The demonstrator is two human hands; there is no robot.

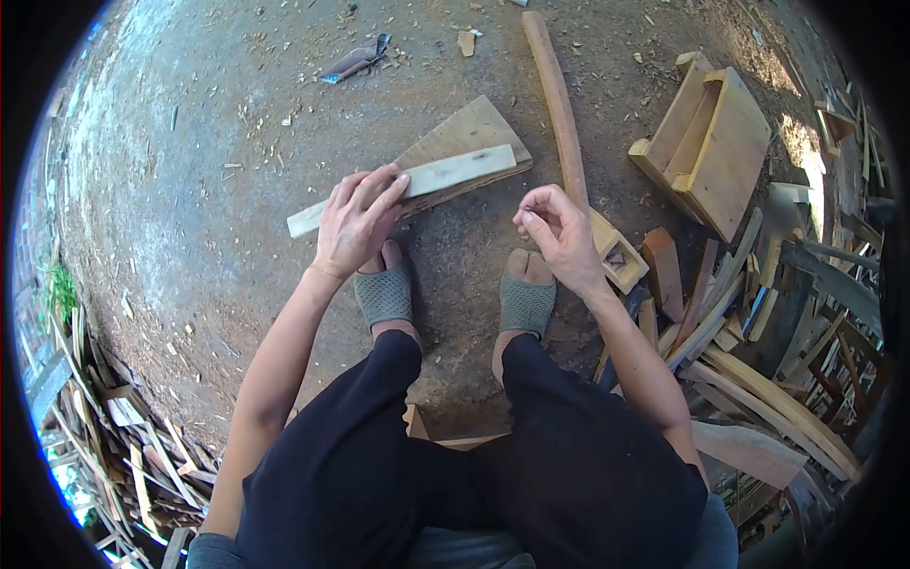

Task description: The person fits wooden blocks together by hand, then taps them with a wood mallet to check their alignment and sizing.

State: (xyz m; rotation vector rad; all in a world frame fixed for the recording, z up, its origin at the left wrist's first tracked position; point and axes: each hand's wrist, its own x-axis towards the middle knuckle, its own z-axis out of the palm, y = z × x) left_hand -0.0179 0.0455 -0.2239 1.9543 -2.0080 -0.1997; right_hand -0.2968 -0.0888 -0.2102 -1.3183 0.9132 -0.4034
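A pale wooden strip (460, 172) lies slantwise across a wider brown board (469, 128) on the ground. My left hand (358, 218) rests over the strip, its fingers wrapped across it left of the board. My right hand (557, 228) is raised to the right of the strip, thumb and forefinger pinched together; a tiny dark thing shows between them, too small to name. Just beyond that hand, a long curved wooden handle (556, 104) runs down toward a small wooden box (616, 254) with small dark pieces in it.
A wooden box-like piece (730, 142) stands at the upper right. Offcuts and planks (777, 403) are piled at the right, with more scraps (142, 455) at the lower left. A dark tool-like object (355, 62) lies at the top. My sandalled feet flank the middle.
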